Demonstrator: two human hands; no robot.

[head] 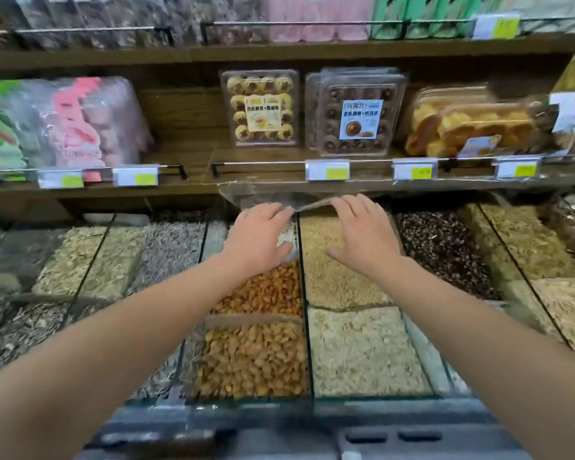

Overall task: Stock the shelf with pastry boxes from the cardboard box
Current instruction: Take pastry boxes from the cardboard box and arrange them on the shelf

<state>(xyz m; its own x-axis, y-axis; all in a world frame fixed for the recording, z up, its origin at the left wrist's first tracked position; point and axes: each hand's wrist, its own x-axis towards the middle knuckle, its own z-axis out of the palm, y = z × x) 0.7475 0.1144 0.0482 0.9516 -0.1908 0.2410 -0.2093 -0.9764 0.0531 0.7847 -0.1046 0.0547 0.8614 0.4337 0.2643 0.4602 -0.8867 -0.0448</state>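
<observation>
Above the bulk bins [362, 353], left hand [258, 239] and right hand [362, 237] reached out, fingers spread and empty, below two upright pastry boxes [261, 107] on the shelf [186, 127].

Both forearms are bare, no sleeves showing, and no rings or watch on left hand [258, 235] or right hand [362, 235].

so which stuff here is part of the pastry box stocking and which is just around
Part of the job:
- yellow-label pastry box
- blue-label pastry boxes
- shelf, gap left of those boxes
- left hand and right hand, both open, holding nothing
- no cardboard box in view

Just around:
- nut and seed bins
- pink bags
- price tags
- clear scoop
</observation>
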